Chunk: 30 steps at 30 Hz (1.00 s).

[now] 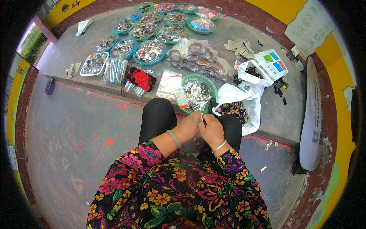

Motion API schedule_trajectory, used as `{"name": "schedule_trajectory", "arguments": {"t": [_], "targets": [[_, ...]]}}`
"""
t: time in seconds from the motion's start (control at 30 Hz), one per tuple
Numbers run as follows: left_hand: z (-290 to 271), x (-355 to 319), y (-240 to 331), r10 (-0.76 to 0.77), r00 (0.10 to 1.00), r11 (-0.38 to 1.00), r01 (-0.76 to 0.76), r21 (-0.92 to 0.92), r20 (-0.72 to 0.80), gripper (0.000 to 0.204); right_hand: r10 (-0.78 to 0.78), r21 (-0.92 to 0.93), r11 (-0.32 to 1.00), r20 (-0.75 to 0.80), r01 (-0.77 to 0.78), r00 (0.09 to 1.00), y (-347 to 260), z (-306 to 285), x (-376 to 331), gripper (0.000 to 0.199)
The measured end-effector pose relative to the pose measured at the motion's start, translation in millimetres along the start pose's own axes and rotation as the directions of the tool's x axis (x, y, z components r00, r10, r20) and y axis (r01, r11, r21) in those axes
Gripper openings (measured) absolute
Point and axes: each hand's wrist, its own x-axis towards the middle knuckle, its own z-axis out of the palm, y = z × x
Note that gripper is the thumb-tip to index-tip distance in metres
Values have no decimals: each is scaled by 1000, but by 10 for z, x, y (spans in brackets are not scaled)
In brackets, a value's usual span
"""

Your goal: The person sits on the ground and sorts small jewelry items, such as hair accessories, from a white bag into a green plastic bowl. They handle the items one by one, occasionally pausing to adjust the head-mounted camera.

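Observation:
My left hand (pixel 188 128) and my right hand (pixel 212 131) meet above my lap, fingers bent and pressed together. A small pale piece (pixel 201 116) shows between their fingertips; its kind is too small to make out. Just beyond them stands a green basket (pixel 214 88) heaped with small silvery and white packed items. A flat pack with a red end (pixel 181 98) leans on its left rim. To the right of the basket, an opened white plastic bag (pixel 252 121) holds dark and coloured cord-like loops (pixel 233 110).
Clear packets (pixel 167 84), a black pouch with a red flower (pixel 141 78) and bundled slim packs (pixel 114 71) lie along the ledge's front. Behind are bagged brown rings (pixel 200 57) and several baskets of small goods (pixel 150 52). A long pale board (pixel 310 118) stands at right.

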Motion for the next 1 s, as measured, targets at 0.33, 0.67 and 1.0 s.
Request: {"name": "schedule_trajectory", "arguments": {"t": [0.33,0.67,1.0], "targets": [[44,-29,-80,95,994,993,-99,71,61,44,64,-42,997,6,-63,998,-22,-14,-25,20],[-14,-39,101,34,999,998,-34,-44,4,39,73,84,994,-88,-65,993,22,-9,-4,19],[88,25,-158,-126,992,910,109,-400,-15,25,142,244,962,-66,-122,988,71,-7,8,19]]}}
